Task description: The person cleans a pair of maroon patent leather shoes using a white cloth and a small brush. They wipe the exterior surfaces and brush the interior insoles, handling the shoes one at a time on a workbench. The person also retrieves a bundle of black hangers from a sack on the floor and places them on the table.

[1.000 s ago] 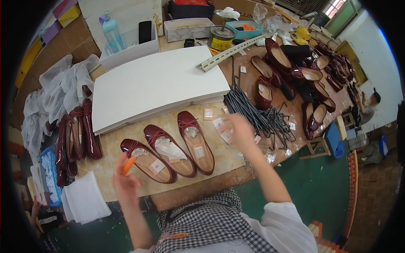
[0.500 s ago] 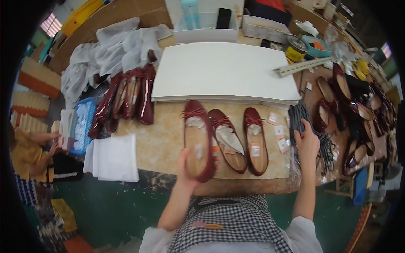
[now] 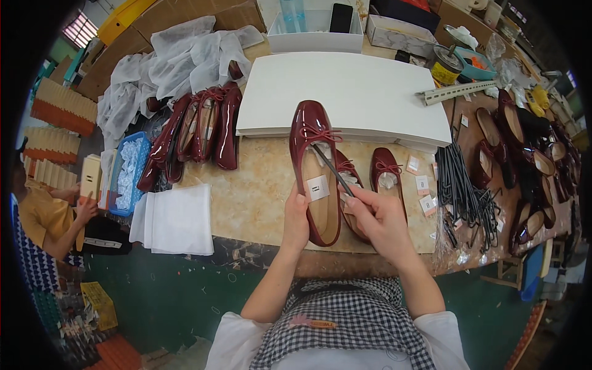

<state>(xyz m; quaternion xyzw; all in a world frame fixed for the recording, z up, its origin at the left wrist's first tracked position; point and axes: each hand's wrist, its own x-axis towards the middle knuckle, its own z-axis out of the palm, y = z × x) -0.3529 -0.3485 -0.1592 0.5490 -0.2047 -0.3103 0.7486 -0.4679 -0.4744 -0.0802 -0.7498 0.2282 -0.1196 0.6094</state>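
While gripped at its heel by the left hand (image 3: 296, 221), burgundy ballet flat (image 3: 316, 169) raised over the near counter (image 3: 246, 197) edge. Right hand (image 3: 379, 219) pinching a thin dark rod (image 3: 333, 169) angled into its toe. Two more flats (image 3: 387, 179) just right, dark rod bundle (image 3: 459, 191) beyond.

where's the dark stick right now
In the head view it is at centre, pinched in the right hand: the stick slants up-left into the red shoe that the left hand holds over the table edge.
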